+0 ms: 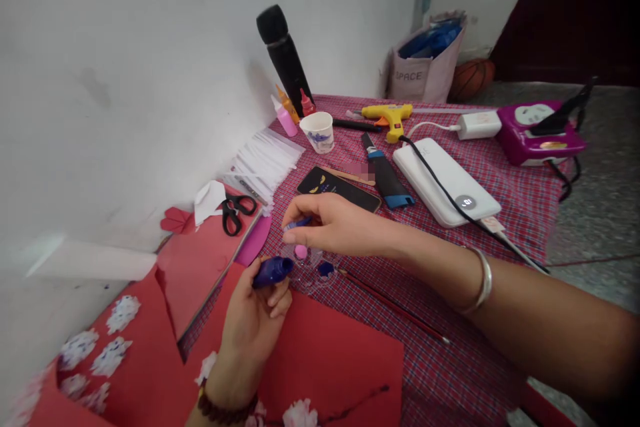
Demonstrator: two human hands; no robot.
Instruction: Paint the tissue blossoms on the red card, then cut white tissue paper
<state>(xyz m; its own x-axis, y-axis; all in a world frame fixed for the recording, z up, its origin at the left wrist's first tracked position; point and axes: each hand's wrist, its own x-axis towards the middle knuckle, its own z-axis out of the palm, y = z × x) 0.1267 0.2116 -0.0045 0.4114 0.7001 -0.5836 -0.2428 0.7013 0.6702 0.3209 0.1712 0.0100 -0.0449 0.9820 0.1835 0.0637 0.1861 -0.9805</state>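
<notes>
Within left hand (256,313), dark-blue bottle (271,272), uncapped

Glossy plastic in the paint bottle (273,271), clear in the palette (313,277). Smooth matt paper in the red sheet (340,353), woven fabric in the checked cloth (425,360), shiny metal in the bangle (486,280).

Smudged whitish wall (165,47), speckled grey floor (605,207) rightward

likely a home craft corner: checked tablecloth (440,380), glue gun (393,119), red paper (345,347), basketball (473,79)
</notes>
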